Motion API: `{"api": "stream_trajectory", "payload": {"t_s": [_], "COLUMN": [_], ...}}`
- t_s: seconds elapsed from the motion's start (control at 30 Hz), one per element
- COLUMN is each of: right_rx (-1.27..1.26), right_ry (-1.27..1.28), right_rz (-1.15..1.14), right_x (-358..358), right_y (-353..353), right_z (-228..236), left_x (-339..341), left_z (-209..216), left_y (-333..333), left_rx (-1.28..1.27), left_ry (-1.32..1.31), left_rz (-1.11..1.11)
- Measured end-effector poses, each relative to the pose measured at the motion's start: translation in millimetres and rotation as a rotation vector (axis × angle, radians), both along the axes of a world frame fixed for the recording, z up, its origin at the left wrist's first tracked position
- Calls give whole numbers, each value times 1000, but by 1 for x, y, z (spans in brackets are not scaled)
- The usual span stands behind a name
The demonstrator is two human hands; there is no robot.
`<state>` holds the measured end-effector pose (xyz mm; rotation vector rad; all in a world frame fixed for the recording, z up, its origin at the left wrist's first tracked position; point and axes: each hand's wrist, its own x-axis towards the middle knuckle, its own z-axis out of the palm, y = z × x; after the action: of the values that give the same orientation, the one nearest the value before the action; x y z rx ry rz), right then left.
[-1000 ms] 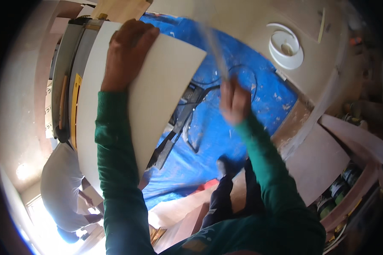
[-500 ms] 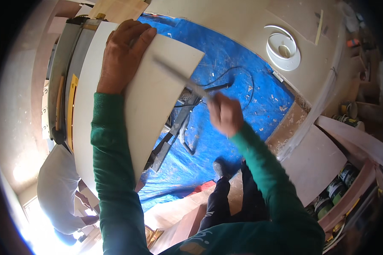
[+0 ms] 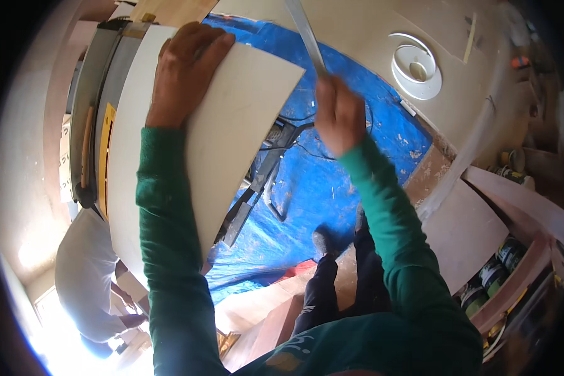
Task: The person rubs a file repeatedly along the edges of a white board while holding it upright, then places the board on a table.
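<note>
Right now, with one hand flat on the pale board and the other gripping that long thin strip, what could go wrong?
1. The pale board juts past the saw table over the blue tarp, pinned only by the left hand; it may tip or slide.
2. The right hand holds the long strip by one end; it could swing and strike the board.
3. Cables lie on the tarp near the foot, a likely trip hazard.

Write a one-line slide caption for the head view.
Left hand flat on a white panel while right hand grips a metal strip, above a blue tarp.
</note>
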<state>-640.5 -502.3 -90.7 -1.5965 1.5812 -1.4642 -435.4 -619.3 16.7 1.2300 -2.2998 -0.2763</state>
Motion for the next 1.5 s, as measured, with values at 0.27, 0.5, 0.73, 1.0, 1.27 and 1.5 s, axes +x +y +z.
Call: {"api": "stream_trajectory", "payload": {"t_s": [0.27, 0.5, 0.73, 1.0, 1.27, 1.5], "right_rx": [-206, 42, -301, 55, 265, 348], "right_ry": [238, 138, 796, 296, 339, 400], "right_rz": [-12, 224, -254, 78, 198, -30], "right_x": [-10, -2, -10, -15, -13, -24], "right_y": [5, 105, 18, 35, 134, 61], "right_z": [-10, -29, 7, 10, 25, 39], "left_x": [-9, 7, 0, -10, 4, 5], "left_z": [8, 4, -1, 3, -4, -6], "left_y": [-2, 4, 2, 1, 8, 2], "left_rx": [-56, -169, -111, -152, -208, -135], "left_ry": [-54, -91, -7, -90, -52, 385], "left_rz": [-42, -41, -62, -27, 29, 170]}}
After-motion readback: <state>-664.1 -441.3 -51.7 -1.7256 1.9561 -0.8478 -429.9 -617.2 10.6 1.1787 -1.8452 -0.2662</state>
